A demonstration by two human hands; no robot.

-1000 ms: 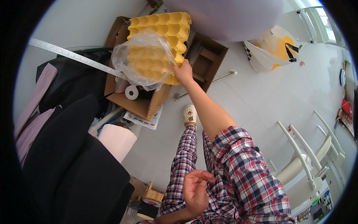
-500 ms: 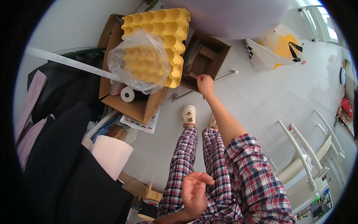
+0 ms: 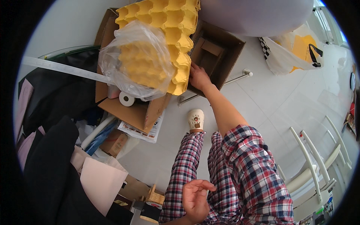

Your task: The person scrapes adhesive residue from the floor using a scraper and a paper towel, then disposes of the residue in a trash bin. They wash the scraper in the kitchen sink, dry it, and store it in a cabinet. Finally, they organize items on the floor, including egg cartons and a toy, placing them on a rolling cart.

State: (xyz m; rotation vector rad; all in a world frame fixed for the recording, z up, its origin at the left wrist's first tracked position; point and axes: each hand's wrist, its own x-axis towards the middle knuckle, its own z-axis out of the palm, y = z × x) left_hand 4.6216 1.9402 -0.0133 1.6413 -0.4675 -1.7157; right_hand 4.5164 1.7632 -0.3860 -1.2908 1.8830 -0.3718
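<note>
My right hand (image 3: 200,78) reaches over the near edge of an open brown cardboard box (image 3: 233,52). Its fingers stretch forward against the box's near left corner, beside a stack of yellow egg trays (image 3: 182,45); the fingertips are partly hidden there, and I see nothing held. Inside the box stands a smaller cardboard piece (image 3: 212,47). Palm up above my lap, my left hand (image 3: 195,200) is empty, its fingers loosely bent and the thumb apart from them. A crumpled clear plastic bag (image 3: 138,62) lies over the egg trays.
Under the egg trays, a larger carton (image 3: 125,117) holds a white roll (image 3: 126,99). A metal rail (image 3: 234,79) lies by the box. A pale balloon-like shape (image 3: 258,17) bulges above. A white-yellow bag (image 3: 294,52) stands right, white chairs (image 3: 311,170) nearer, dark cloth (image 3: 52,168) left.
My right hand has shifted from the box's near edge, where it was closed, leftward toward the egg trays, fingers now extended. The left hand stays nearly still. The view has shifted slightly.
</note>
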